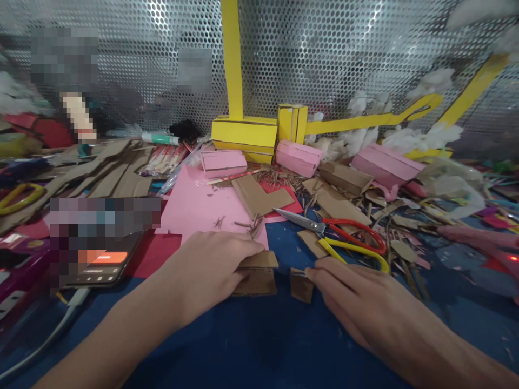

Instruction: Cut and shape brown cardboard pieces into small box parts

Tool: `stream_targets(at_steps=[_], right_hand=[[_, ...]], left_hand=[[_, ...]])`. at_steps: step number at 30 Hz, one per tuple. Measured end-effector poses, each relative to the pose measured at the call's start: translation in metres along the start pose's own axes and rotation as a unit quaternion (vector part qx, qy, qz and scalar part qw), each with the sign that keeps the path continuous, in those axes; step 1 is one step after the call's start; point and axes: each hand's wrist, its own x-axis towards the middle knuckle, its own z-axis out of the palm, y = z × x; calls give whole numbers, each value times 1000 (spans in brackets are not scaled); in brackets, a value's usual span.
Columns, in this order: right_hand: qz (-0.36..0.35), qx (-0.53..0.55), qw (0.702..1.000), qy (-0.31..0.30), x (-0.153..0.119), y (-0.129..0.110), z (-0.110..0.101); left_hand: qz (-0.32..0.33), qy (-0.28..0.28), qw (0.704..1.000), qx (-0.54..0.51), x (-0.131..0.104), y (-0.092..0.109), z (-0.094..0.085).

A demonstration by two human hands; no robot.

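My left hand point(214, 267) is closed around a small folded cardboard box point(255, 281), its open end facing right. Between the fingers of my right hand point(357, 297) is a small cardboard piece point(301, 285), pinched at its upper right corner. A gap separates this piece from the box. Just beyond my right hand lie scissors point(320, 224) with one red and one yellow handle, blades pointing left. An L-shaped cardboard offcut point(259, 200) rests on a pink paper sheet point(203, 202) behind the hands.
Yellow paper-covered boxes point(243, 135) and a pink box point(300, 158) stand along the perforated metal panel point(316, 54). Cardboard strips point(117, 167) lie at left, near a phone point(117, 259) on a white cable point(52, 329). Scraps surround the scissors. A pink glue gun point(486, 243) lies at right.
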Motion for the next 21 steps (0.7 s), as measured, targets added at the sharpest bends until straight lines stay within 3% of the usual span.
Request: stream_targets(at_steps=[4,8,12,16,21], right_hand=[[51,68,996,28,1,10,4],[-18,97,993,57,9,12,6],[-97,89,991,38,19,7,6],[-127,59,990,12,26,2,4],[-154,30,987,35,30,-2,1]], left_hand=[[-10,-9,1000,-11,0,2,-3],[-3,-10,1000,-17,0,3,-5],[45,11,999,-18,0,7,-2],[77,31,996,-10,-1,14,1],[105,14,994,-8,-2,16,3]])
